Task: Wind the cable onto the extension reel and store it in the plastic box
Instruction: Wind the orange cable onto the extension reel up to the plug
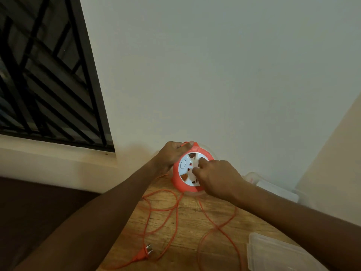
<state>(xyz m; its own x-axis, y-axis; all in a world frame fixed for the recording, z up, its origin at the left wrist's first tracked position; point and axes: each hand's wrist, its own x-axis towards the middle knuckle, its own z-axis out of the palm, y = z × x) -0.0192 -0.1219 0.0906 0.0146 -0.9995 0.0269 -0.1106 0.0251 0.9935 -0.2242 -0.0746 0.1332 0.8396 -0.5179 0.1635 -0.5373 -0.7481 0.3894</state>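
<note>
While the left hand (pixel 172 153) grips the top edge of the orange reel (pixel 192 167), the right hand (pixel 216 178) has its fingers curled onto the white socket face, pinching something there (can't make out what exactly). Reel's tilted up at the far edge of the wooden bench (pixel 187 227), by the wall. Most of the orange cable (pixel 175 216) lies in loose loops on the bench, plug (pixel 145 253) near the front edge, with clear plastic box pieces (pixel 273 253) on the right
</note>
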